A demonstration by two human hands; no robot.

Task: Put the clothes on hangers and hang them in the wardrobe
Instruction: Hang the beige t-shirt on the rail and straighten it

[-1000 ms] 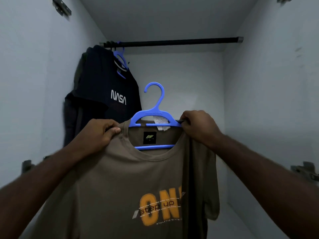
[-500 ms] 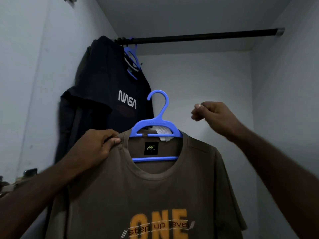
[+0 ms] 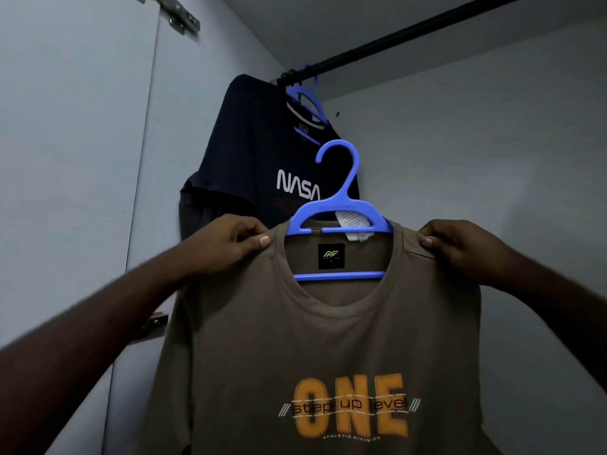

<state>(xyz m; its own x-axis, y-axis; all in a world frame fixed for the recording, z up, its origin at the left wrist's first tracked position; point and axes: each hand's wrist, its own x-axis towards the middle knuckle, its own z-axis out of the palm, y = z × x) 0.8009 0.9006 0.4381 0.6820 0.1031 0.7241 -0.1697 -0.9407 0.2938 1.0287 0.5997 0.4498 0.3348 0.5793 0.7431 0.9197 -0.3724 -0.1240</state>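
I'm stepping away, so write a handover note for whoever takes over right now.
Left hand grips the left shoulder of the olive shirt; right hand grips its right shoulder.
The shirt sits on a blue hanger, held up below the rail, hook not yet on it.
Done: a dark shirt hangs at the rail's left end.
Left: hook the hanger on the rail.

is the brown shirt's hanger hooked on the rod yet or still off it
Off the rod. The blue hanger hook sits free well below the black rod, while the left hand and right hand pinch the brown shirt at its shoulders.
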